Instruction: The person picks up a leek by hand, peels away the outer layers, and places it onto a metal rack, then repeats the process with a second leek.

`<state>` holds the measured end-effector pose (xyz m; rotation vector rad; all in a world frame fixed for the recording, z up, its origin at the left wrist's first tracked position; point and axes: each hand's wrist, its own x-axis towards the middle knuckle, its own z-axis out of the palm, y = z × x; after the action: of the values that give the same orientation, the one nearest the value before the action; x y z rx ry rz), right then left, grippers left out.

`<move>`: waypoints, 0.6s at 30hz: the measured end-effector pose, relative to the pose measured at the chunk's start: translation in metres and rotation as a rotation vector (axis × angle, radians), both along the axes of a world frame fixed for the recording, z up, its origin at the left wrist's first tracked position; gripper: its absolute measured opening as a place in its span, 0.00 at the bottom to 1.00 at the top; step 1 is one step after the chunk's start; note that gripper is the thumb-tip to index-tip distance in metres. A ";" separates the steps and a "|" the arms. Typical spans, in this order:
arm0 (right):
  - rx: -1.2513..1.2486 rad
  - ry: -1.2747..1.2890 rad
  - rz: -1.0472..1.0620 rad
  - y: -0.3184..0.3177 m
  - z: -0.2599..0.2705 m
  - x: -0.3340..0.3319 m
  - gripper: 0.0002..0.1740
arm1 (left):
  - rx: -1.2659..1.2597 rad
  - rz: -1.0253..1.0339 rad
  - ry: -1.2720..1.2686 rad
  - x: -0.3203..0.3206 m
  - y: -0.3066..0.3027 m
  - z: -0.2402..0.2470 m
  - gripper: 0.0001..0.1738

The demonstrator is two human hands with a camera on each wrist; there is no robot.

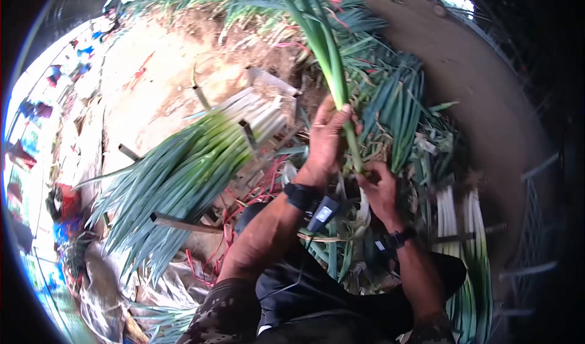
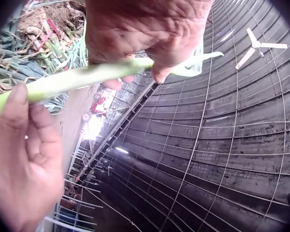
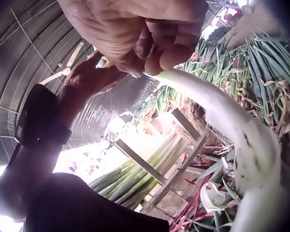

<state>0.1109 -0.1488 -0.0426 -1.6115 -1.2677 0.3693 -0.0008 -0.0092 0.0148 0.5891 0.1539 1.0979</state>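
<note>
A long green onion (image 1: 334,70) stands tilted in front of me, its green leaves reaching the top of the head view. My left hand (image 1: 326,140) grips it round the pale part of the stalk, thumb across the front. Lower down, my right hand (image 1: 380,188) pinches the stalk's end between thumb and fingers, as the left wrist view also shows. From the right fingertips a pale, loose strip of onion skin (image 3: 258,150) curves downward in the right wrist view. The stalk's tip is hidden behind the right fingers.
Left of my hands, a bundle of green onions (image 1: 201,155) lies in a rack with upright posts (image 1: 247,135). Heaped green onions (image 1: 396,112) stretch along the right and far side. Red ties (image 1: 228,228) lie by my knee. More white stalks (image 1: 448,216) lie at right.
</note>
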 end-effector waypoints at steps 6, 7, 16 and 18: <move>-0.001 0.064 0.025 -0.003 0.013 0.003 0.10 | 0.008 -0.289 0.234 -0.010 0.007 0.000 0.17; -0.021 0.062 0.026 -0.005 0.014 0.004 0.10 | 0.024 -0.311 0.289 -0.011 0.006 0.000 0.17; -0.177 0.444 0.139 -0.011 0.023 0.014 0.13 | 0.059 -0.303 0.294 -0.010 0.003 0.001 0.18; -0.160 0.434 0.154 -0.012 0.026 0.013 0.13 | 0.075 -0.302 0.293 -0.009 0.002 0.001 0.18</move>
<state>0.1242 -0.1611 -0.0168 -1.4628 -1.0469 0.8853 -0.0100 -0.0072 0.0158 0.8117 0.2694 0.7236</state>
